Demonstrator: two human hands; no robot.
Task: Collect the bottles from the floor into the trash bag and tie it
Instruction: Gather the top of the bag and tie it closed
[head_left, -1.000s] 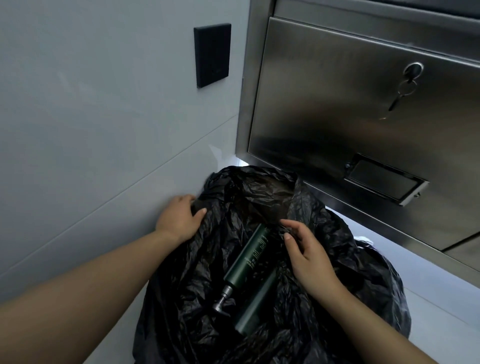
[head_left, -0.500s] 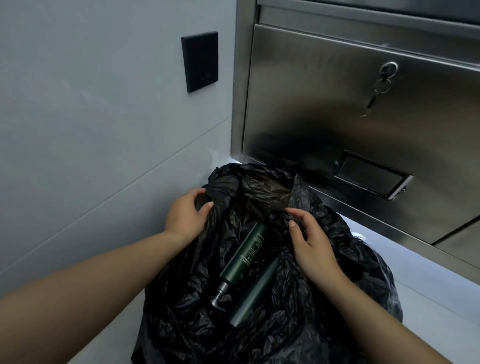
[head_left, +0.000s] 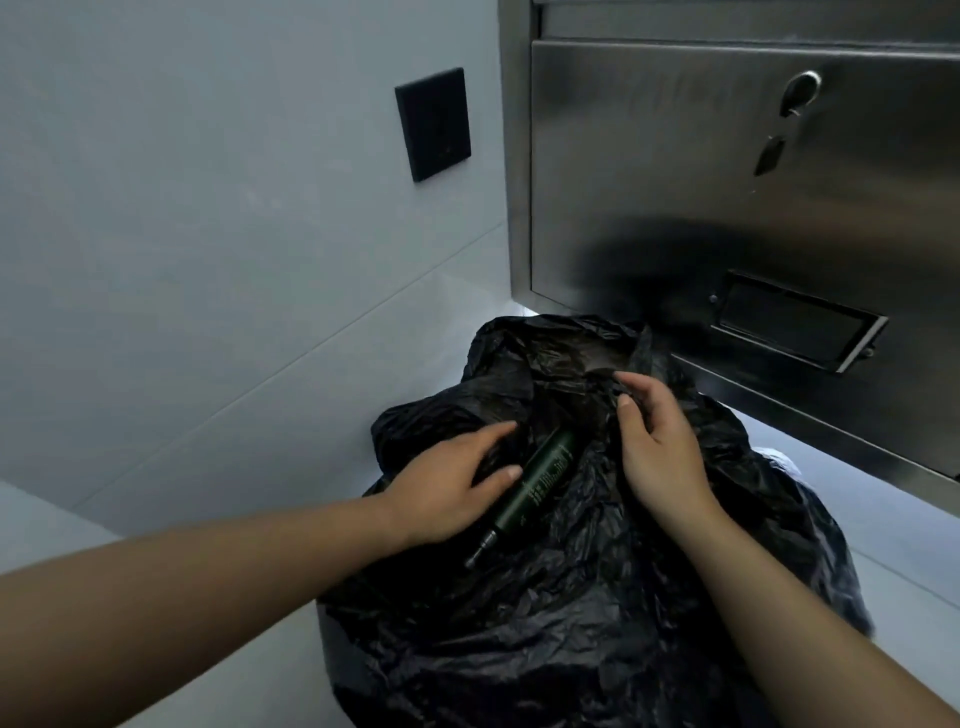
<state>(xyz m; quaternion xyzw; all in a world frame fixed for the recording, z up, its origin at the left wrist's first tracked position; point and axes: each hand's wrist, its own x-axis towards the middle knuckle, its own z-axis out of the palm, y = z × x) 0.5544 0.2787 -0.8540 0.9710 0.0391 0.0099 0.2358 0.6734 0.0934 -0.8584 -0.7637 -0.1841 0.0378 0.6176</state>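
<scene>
**Bag open on floor, one bottle showing inside**

Bag (head_left: 571, 623): black, crumpled, standing on pale floor (head_left: 909, 571) against grey wall (head_left: 208, 260), just below steel cabinet (head_left: 727, 182). Mouth loose and untied, rim bunched up at far side.

Bottle (head_left: 540, 480): dark green, slim, lying tilted in bag's opening, metal nozzle end toward camera, body end pointing up and away. Printed label along its side, text too small to read.

Left hand (head_left: 447, 493): reaching in from lower left, palm down on bag's left fold. Fingers spread apart, index stretched forward over plastic, thumb tip touching or just beside bottle's side; cannot tell which. Nothing clamped in it.

Right hand (head_left: 654, 447): resting on bag's right side, fingers curled together and pinching a gather of plastic near rim. Thumb pressed toward fingertips over that fold.

Bottle between both hands, closer to left one.

Black plate (head_left: 434, 124) mounted on wall above bag. Key (head_left: 769, 153) hanging from lock in cabinet door, recessed slot (head_left: 795, 322) lower on same door.
</scene>
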